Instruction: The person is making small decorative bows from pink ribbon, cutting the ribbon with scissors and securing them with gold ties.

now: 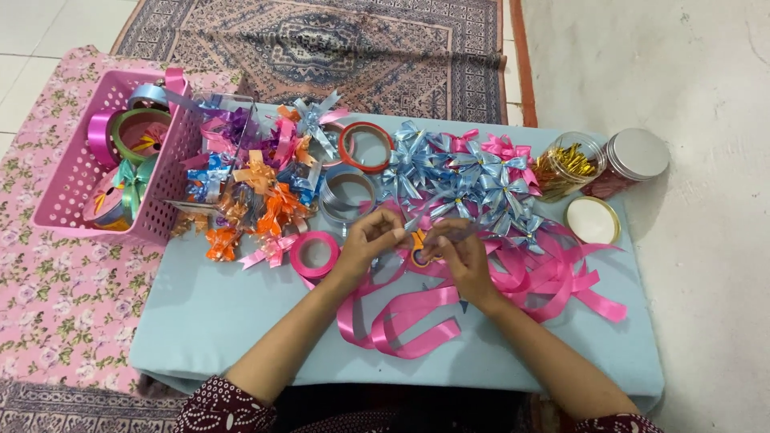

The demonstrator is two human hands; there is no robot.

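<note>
Your left hand [365, 240] and right hand [461, 252] are pinching glossy, smooth pink ribbon [409, 317]. Under them the table [216, 321] is wearing matt light-blue cloth. Beyond your right hand, a clear plastic jar [571, 164] is showing shiny gold foil strips.

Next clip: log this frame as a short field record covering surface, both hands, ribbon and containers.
surface: low table with pale blue cover
left hand: pinching pink ribbon
right hand: fingers meeting the left hand's over the ribbon
finished bows: blue bows behind hands, orange bows at left
containers: pink basket with ribbon rolls, open jar of gold ties, loose lid
</note>
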